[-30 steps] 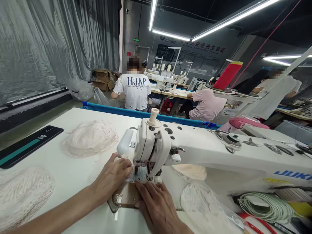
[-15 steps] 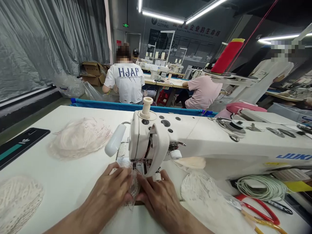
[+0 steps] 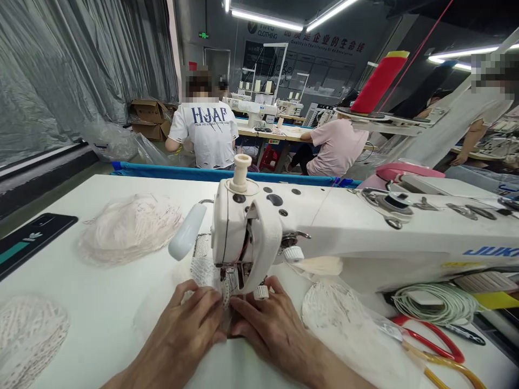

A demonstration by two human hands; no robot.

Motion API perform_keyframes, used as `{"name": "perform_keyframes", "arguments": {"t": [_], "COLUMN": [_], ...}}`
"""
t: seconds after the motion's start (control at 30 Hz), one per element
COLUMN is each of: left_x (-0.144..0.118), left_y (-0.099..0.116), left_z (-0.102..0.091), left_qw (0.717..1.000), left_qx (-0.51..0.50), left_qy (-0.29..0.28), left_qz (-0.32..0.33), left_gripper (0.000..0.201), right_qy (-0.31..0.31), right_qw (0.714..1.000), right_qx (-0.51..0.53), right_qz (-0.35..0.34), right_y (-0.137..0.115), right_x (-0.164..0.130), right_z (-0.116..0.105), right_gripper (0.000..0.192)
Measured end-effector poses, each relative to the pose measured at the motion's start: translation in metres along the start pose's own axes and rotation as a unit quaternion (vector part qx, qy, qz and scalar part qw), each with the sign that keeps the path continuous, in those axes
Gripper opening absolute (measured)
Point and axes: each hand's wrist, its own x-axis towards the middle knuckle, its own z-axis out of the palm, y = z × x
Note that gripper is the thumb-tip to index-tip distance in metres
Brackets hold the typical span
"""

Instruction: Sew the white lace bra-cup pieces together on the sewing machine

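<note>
A white sewing machine [image 3: 300, 216] stands in front of me, its needle area between my two hands. Sheer white lace [image 3: 205, 268] runs beneath the presser foot and spreads out behind it. Just left of the foot, my left hand [image 3: 194, 316] has bent fingers pressed together on the lace's edge. On the other side, my right hand [image 3: 271, 320] pinches the lace with thumb and index finger, close under the machine head. The fingertips partly cover the cloth between them.
Left on the table lie a heap of lace pieces [image 3: 132, 229], another lace pile [image 3: 30, 337] and a phone [image 3: 38, 240]. At right are more lace [image 3: 334, 313], red-handled scissors [image 3: 436, 337] and coiled cord [image 3: 436, 307]. Co-workers [image 3: 205, 132] sit beyond the blue cloth trough [image 3: 170, 171].
More lace now shows behind the presser foot, and the loose end in front has drawn in between my hands. My left hand has shifted slightly right and down. At far right a person has come into view.
</note>
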Motion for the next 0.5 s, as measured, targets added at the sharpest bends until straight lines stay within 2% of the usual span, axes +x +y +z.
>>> {"name": "perform_keyframes", "arguments": {"t": [0.23,0.4,0.5], "left_x": [-0.0046,-0.0056,-0.0078], "left_y": [0.0038,0.0034,0.0025], "left_z": [0.0066,0.0054,0.0078], "left_qw": [1.0,0.999,0.998], "left_qx": [0.005,0.031,0.053], "left_qy": [-0.017,0.025,0.023], "left_qz": [0.007,-0.031,-0.024], "left_gripper": [0.027,0.027,0.024], "right_qy": [-0.009,-0.005,0.005], "right_qw": [1.0,0.999,0.999], "right_qx": [0.007,0.03,0.041], "right_qz": [-0.023,-0.02,-0.019], "right_y": [-0.0002,-0.0009,-0.0018], "right_x": [0.0,-0.0016,-0.002], "right_z": [-0.0008,-0.0009,-0.0003], "right_gripper": [0.035,0.038,0.042]}}
